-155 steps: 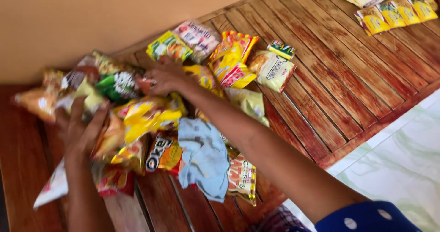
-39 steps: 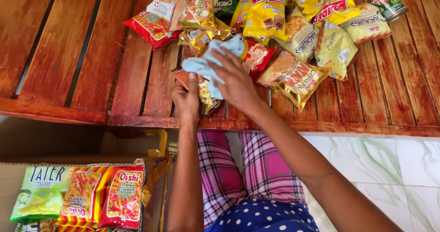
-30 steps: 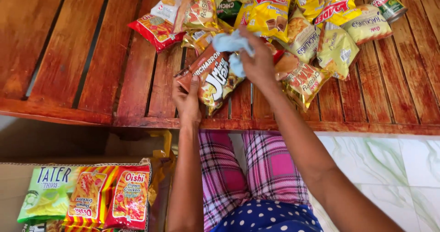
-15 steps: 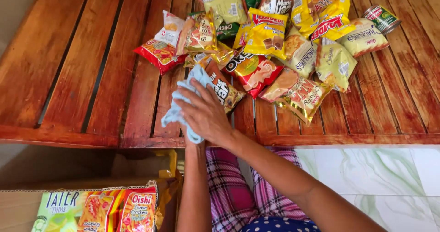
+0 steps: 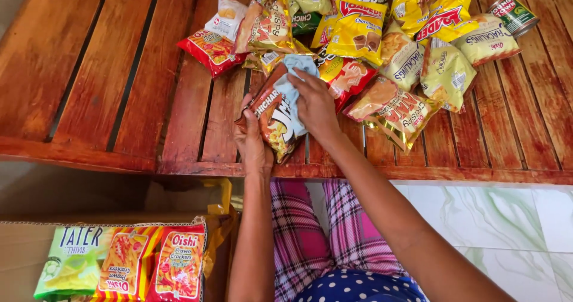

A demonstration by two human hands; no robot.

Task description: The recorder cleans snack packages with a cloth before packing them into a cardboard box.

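While both hands meet at the near edge of the table, the head view shows this:

Left hand: the left hand (image 5: 252, 142) grips the lower left edge of a brown snack bag (image 5: 274, 114), fingers curled round it, tilting it up off the wood.
Right hand: the right hand (image 5: 316, 105) presses a light blue cloth (image 5: 292, 90) flat against the front of that bag, fingers spread over the cloth.
Beyond the hands: a heap of snack packets (image 5: 358, 30), yellow, red and pale green, lies just past the fingertips; a small green can (image 5: 513, 14) stands far off to the right.
Under the hands: a slatted wooden table (image 5: 89, 81).
Below the left arm: three packets stand in a cardboard box (image 5: 24, 248).
Lap: checked trousers (image 5: 304, 230) show between the forearms.
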